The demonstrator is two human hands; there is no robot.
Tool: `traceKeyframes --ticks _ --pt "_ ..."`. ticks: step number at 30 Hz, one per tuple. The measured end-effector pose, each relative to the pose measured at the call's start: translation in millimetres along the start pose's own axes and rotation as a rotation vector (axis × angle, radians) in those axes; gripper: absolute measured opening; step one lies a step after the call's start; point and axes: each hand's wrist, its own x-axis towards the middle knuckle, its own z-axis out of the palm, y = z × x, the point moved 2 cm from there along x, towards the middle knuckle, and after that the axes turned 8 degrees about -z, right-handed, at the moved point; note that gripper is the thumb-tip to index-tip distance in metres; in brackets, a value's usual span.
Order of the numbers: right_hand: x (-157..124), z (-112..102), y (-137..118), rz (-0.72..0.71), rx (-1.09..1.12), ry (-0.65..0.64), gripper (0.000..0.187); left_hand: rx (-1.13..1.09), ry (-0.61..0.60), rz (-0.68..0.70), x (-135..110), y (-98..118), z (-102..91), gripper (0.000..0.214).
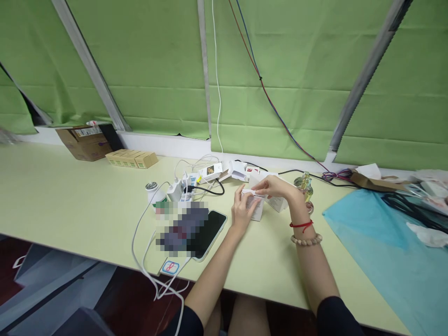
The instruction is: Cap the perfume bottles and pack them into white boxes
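Observation:
A small white carton (258, 211) with fine print stands on the table in front of me. My left hand (241, 209) grips its left side, fingers behind and thumb across the near face. Over the carton's top, my right hand (275, 187) bends down with its fingertips pinched at the upper flap; the exact contact is partly hidden. A second white carton (279, 204) stands just behind, under my right wrist. Several clear glass bottles (305, 186) with yellowish parts are right of my right hand. An opened white box (238, 171) lies farther back.
Left of my forearm lie a phone (210, 233) and a blurred dark item (185, 228). Behind them are a white canister (151, 190) and plugged chargers (177, 189) with cables. Yellow boxes (131, 158) and a cardboard box (86, 144) sit back left; blue sheeting (381, 242) covers the right.

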Motion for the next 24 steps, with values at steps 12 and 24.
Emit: traceKeyframes --ticks 12,24 --pt "-4.2 -1.3 -5.6 0.016 -0.009 -0.003 0.026 -0.069 -0.018 -0.028 1.6 -3.9 2.4 0.021" --pt "-4.4 -0.1 -2.5 0.017 0.043 -0.041 0.029 -0.016 -0.063 0.029 3.8 -1.7 -2.1 0.019"
